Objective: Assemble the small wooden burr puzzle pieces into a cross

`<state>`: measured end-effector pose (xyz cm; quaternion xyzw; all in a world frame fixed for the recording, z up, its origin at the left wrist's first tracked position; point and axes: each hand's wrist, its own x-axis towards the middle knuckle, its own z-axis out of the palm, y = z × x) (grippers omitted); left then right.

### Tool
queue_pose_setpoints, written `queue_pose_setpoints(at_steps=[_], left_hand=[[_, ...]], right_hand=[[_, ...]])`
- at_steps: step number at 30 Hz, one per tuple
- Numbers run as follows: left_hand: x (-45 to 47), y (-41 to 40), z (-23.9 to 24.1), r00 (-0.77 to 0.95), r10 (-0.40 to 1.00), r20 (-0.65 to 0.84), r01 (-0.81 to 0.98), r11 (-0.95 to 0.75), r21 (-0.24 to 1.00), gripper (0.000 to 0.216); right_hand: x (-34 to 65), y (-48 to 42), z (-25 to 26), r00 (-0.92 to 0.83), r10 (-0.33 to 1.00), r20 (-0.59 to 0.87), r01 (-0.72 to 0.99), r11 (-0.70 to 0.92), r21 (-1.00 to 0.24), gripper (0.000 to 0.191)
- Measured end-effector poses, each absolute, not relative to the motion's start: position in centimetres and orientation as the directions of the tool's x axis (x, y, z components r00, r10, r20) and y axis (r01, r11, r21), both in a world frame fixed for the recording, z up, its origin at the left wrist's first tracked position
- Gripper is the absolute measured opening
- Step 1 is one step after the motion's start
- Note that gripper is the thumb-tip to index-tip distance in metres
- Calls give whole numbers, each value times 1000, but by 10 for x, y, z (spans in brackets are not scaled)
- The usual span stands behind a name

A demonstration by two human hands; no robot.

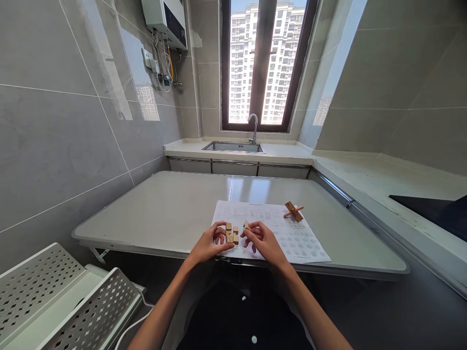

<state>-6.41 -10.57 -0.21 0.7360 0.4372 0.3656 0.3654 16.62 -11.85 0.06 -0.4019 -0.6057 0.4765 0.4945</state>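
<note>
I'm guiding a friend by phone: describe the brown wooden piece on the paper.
On the pale table, find the white printed paper sheet. At its far right corner lies the brown wooden piece. Unlike the pale wooden blocks at the left hand, it's a flat strip crossed by a rod.

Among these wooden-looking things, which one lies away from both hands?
The brown crossed piece at the far right corner of the paper; the left hand is around the pale blocks, the right hand pinches a small block.

Wooden blocks (229, 238) in left hand (208, 244), small piece (246, 225) in right hand (265, 242) (paper (299, 243) beneath)
</note>
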Motion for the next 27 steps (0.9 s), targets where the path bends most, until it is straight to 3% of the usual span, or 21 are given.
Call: queue_pose_setpoints(at_steps=[2,5,13,17,27], left_hand=[[-65,-106,-2,351,913,208,377,-341,861,72],[-65,-106,-2,347,916,203,379,-335,863,72],[-64,-108,1,326,924,203,389,-326,861,71],[-64,-109,2,332,922,198,379,-322,867,71],[-65,-106,-2,324,925,198,351,-311,883,71]], right_hand=[[165,-115,0,-215,960,179,-139,152,-979,37],[166,-110,-4,-196,969,151,-217,107,-970,40],[170,-107,-8,-205,976,76,-221,29,-975,46],[171,-107,-5,-229,966,119,-195,74,-978,51],[165,-113,5,-226,965,134,-182,94,-979,38]])
